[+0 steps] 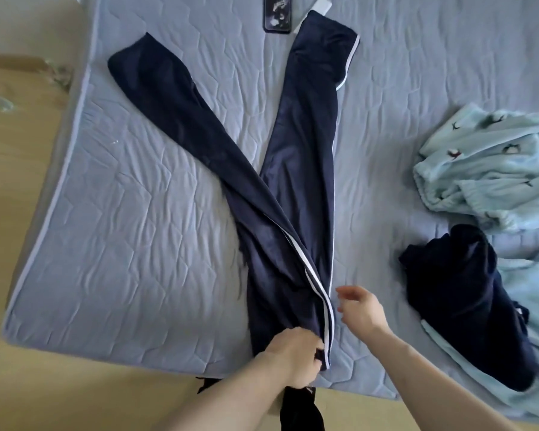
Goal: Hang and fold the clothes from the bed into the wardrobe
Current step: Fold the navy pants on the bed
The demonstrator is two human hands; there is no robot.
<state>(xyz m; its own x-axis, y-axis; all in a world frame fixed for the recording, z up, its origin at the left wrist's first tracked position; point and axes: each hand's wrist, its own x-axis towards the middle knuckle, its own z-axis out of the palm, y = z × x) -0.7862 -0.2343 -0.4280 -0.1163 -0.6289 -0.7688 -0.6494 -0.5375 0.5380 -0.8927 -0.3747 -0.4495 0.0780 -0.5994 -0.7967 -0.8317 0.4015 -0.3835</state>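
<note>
Navy white-striped track trousers [293,188] are lying lengthwise on the blue quilted bed [122,244], legs pointing away; left hand [290,356] is gripping the waist end, right hand [360,309] is hovering beside, fingers loosely spread.

Navy trousers [280,188], legs splayed, on bed [131,244]

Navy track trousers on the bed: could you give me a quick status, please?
Left hand grips navy white-striped track trousers at waistband. Right hand open, hovering beside. Legs splayed, unfolded.

Bare mattress [122,244] left; clothes pile [486,169] rt.
</note>
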